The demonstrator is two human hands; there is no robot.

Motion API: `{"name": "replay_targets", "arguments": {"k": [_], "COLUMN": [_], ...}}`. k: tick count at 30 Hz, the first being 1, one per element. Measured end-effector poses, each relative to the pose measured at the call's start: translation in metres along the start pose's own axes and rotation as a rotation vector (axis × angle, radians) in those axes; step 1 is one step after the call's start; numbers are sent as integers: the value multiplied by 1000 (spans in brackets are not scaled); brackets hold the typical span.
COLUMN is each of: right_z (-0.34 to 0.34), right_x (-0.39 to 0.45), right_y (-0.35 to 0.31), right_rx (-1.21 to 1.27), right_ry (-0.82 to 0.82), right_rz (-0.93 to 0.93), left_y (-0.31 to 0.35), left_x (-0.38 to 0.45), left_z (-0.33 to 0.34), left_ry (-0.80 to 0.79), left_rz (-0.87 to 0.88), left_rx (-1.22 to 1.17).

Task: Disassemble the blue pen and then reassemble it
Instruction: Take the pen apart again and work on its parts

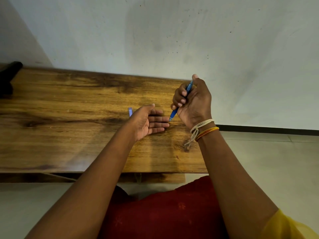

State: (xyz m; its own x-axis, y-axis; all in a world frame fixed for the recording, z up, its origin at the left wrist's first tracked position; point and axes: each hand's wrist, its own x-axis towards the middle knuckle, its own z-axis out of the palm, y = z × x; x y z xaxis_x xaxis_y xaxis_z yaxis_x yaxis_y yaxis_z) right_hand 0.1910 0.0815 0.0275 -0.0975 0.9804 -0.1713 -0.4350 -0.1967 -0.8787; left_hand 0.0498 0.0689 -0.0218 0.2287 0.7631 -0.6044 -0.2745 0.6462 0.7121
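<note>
My right hand [193, 102] grips the blue pen [173, 114] in a fist above the right end of the wooden table [69, 118]. The pen slants, its tip pointing down and left, its upper end by my thumb. My left hand [148, 122] lies flat and palm up just left of the pen tip, fingers straight, holding nothing. The tip is close to those fingertips; contact cannot be told. A small pale blue piece [130, 112] lies on the table behind my left hand, partly hidden by it.
The table's back edge runs along a pale wall [155, 40]. A dark object [8, 75] sits at the table's far left end. The table's right edge is just below my right wrist, with tiled floor [259, 161] beyond it.
</note>
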Motion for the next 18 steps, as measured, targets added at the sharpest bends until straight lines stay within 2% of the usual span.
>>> {"name": "replay_targets", "arguments": {"k": [3, 9, 18], "right_z": [3, 1, 1], "right_x": [0, 1, 1], "right_y": [4, 3, 4], "right_rx": [-92, -40, -79], "right_ry": [14, 58, 6], "right_rz": [-12, 1, 2], "left_y": [0, 0, -1], "left_x": [0, 0, 1], "left_z": [0, 1, 1], "left_ry": [2, 3, 1], "left_rz": [-7, -9, -2], "left_rx": [-4, 5, 4]}}
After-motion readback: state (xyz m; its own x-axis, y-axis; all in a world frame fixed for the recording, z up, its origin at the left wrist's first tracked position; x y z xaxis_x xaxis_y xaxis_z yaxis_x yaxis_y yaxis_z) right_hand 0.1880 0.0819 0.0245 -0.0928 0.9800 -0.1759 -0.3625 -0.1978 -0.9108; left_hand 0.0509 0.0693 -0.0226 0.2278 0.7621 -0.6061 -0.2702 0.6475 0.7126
